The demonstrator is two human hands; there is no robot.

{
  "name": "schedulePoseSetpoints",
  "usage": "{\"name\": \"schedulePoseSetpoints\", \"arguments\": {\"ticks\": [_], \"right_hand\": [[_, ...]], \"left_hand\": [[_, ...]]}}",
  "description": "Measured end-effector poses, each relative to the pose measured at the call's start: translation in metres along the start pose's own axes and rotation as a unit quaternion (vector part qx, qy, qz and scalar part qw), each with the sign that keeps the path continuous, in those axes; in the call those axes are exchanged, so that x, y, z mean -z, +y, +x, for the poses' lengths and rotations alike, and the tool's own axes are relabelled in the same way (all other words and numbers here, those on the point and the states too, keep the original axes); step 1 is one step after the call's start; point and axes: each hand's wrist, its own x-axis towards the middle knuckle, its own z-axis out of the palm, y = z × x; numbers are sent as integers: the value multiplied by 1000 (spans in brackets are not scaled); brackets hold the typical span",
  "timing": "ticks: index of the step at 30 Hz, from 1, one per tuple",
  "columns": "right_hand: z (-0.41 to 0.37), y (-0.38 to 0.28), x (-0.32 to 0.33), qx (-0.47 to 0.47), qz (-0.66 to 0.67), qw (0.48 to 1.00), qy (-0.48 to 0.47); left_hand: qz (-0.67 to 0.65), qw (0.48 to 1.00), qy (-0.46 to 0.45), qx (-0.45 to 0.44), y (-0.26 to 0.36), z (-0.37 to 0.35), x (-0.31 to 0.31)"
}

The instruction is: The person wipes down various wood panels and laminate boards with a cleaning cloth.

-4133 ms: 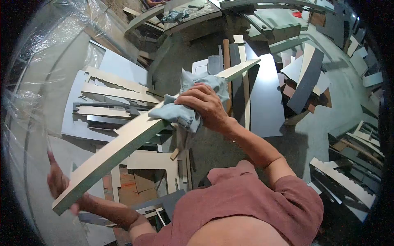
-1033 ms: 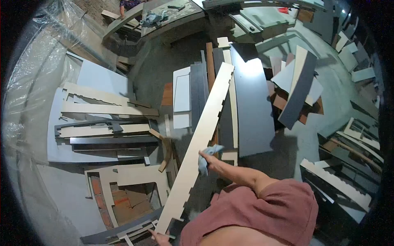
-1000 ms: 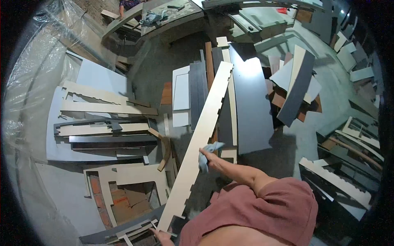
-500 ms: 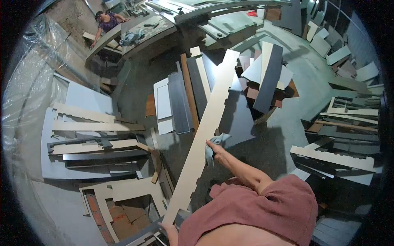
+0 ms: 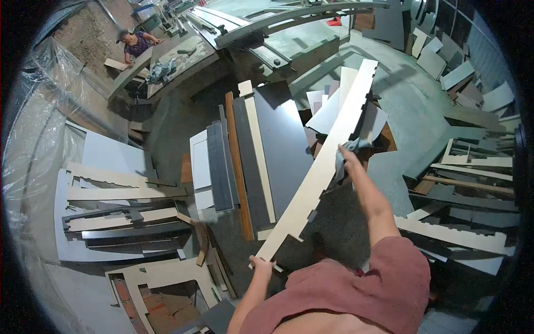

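A long cream board [image 5: 317,181] with notches along its right edge slants across the middle of the view. My left hand [image 5: 261,264] is closed round its near end. My right hand [image 5: 347,157] is closed on a blue-grey cloth [image 5: 356,146] at the board's right edge, with its fingertips against the board. The board's far end hangs over a pile of panel offcuts [image 5: 325,118]. To the left of the board, a large grey panel [image 5: 281,145] leans among narrow strips, beside a brown strip [image 5: 238,167].
Cut boards lie stacked at left on a white panel [image 5: 64,222], and more lie at right [image 5: 461,234]. A cut-out cream frame [image 5: 167,273] rests at lower left. Behind stands a machine table [image 5: 317,58]. Another person [image 5: 138,45] is at the far left.
The cream board has swung to the right, and both my hands have moved up and right with it. My view has shifted, and the grey panel behind the board now shows more fully.
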Motion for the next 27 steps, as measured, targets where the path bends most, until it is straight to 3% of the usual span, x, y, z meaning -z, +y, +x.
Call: {"name": "schedulePoseSetpoints", "arguments": {"ticks": [2,6,8,9,11,13,16,18,20,22,26,27], "right_hand": [[-36,-44,-4,8,-48,999,20],[-8,-59,32,-10,-161,985,65],[-25,-70,29,0,-233,973,-5],[-45,-79,19,3,-274,962,20],[-15,-72,36,-3,-271,963,16],[12,-66,49,-9,-267,964,15],[36,-74,50,67,-383,919,63],[49,-79,50,57,-539,826,159],[2,-94,20,16,-617,749,240],[13,-86,27,22,-654,713,251],[6,-87,30,39,-678,692,246],[-6,-87,27,95,-682,683,243]], "left_hand": [[-94,991,63,69,-17,-3,-38],[-66,992,69,78,-52,-9,-62],[-82,988,89,93,-60,-22,-68],[-83,988,88,92,-66,-20,-69],[-115,970,167,135,-79,-6,-68],[-99,970,145,171,-88,2,-72],[-123,951,192,206,-101,-6,-92],[-147,956,154,200,-113,-8,-94],[-163,954,143,206,-120,-10,-101],[-124,972,87,182,-135,9,-94],[-102,973,2,208,-140,10,-90],[-103,961,-13,254,-147,20,-86]]}}
